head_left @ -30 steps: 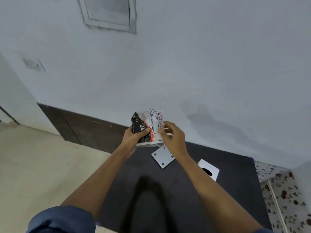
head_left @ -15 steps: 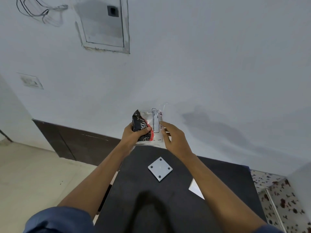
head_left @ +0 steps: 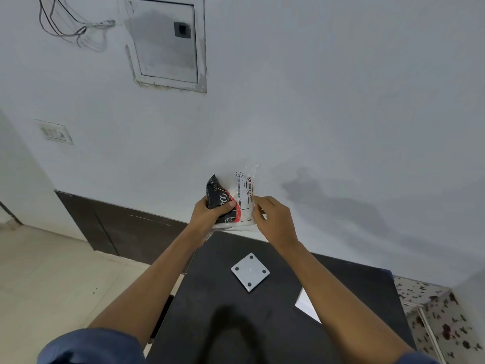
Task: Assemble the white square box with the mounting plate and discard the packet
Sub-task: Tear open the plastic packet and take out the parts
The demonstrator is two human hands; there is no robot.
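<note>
A clear plastic packet [head_left: 242,191] with black, red and white print is held up in front of the wall, above the far edge of the black table [head_left: 215,290]. My left hand [head_left: 210,212] grips its black left side. My right hand [head_left: 273,219] pinches its right edge. Something white shows inside the packet at its lower edge; what it is cannot be told. A white square plate [head_left: 250,271] with a dark hole near each corner lies flat on the table below my hands. A second white piece [head_left: 305,304] lies farther right, half hidden by my right forearm.
A grey wall stands close behind the table, with a recessed panel door [head_left: 165,43], loose wires [head_left: 68,27] and a switch plate [head_left: 55,132]. Beige floor [head_left: 52,279] lies to the left; a speckled surface [head_left: 446,321] is at the right.
The view has tilted upward, so more of the wall, the panel and the wires show. Both hands keep the same grip on the packet. The second white piece slid behind my right forearm.
</note>
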